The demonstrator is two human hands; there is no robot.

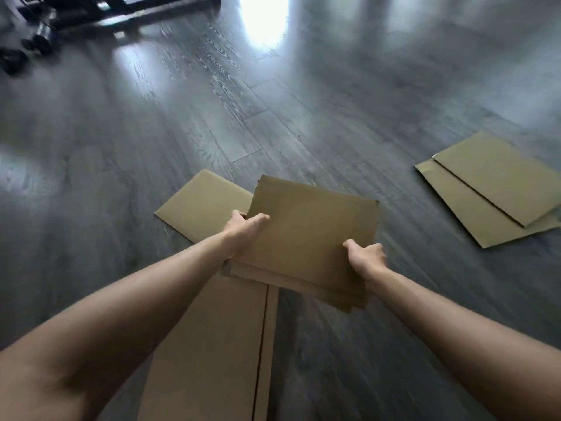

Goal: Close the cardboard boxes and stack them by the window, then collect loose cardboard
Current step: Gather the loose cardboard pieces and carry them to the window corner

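Both hands grasp a stack of flat cardboard sheets (309, 235) held above the floor: the left hand (243, 232) clasps the stack's left edge with the thumb lying on the top sheet and the fingers hidden beneath, and the right hand (367, 258) clasps the near right edge in the same manner. The stack holds several sheets, their lower edges fanned slightly apart at the near side. The step in hand appears to be the collecting of loose cardboard; no closed boxes or window stack are in view, so how far that earlier part has got cannot be judged. Directly beyond the left hand, a single sheet (200, 205) lies flat on the grey wood-grain floor (334, 101), partly covered by the held stack. Below the stack, toward the person, lies a long flattened panel (212, 344) with a dark seam along it. Well apart to the right rest two overlapping sheets (491, 192). The next move probably calls for freeing one hand while the other supports the stack, then sliding fingers under the nearest floor sheet to lift it onto the pile.
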